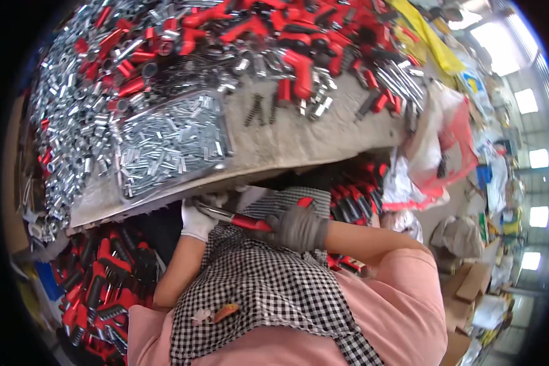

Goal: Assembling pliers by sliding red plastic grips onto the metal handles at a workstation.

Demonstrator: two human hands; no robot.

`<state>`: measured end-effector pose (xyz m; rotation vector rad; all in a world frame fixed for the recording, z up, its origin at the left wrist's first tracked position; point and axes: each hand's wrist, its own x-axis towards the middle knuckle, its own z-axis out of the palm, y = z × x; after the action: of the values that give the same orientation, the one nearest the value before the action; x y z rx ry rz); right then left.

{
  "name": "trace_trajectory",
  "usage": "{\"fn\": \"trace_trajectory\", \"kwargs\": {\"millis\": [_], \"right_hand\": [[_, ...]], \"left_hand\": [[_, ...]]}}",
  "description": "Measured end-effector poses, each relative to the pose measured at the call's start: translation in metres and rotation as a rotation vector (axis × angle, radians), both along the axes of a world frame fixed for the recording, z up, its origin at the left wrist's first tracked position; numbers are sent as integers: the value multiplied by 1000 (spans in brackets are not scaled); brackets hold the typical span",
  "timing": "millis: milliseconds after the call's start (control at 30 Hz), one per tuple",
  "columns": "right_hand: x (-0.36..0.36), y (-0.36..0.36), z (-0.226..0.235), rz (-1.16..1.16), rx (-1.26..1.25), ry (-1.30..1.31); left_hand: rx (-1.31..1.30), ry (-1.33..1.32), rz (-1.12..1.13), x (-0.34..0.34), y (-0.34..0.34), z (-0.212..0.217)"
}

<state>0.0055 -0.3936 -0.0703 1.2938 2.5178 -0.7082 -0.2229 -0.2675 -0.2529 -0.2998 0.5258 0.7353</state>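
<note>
Red-handled tool [249, 222]: left fingers [193, 215] and right fingers [282, 224] grip it near table edge [256, 171].

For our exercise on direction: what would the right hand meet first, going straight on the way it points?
Beyond the red-and-silver tool it holds, the right hand would probably meet the white-gloved left hand, at the tool's silver end; depth is hard to judge here.
</note>
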Motion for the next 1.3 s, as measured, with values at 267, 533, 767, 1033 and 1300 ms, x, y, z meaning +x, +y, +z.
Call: {"fn": "trace_trajectory", "kwargs": {"millis": [267, 533, 767, 1033, 1300], "right_hand": [[27, -87, -114, -1406, -1651, 1678], [104, -128, -63, -1042, -971, 1772], [163, -318, 121, -1552, -138, 647], [159, -332, -93, -1845, -317, -522], [69, -319, -228, -1682, -587, -492]], "left_hand": [[829, 535, -10, 30, -49, 135], [1544, 117, -458, 83, -46, 228], [1670, 462, -697, 87, -49, 176], [1697, 583, -1077, 125, -75, 172], [2076, 755, -1147, 95, -63, 167]]}}
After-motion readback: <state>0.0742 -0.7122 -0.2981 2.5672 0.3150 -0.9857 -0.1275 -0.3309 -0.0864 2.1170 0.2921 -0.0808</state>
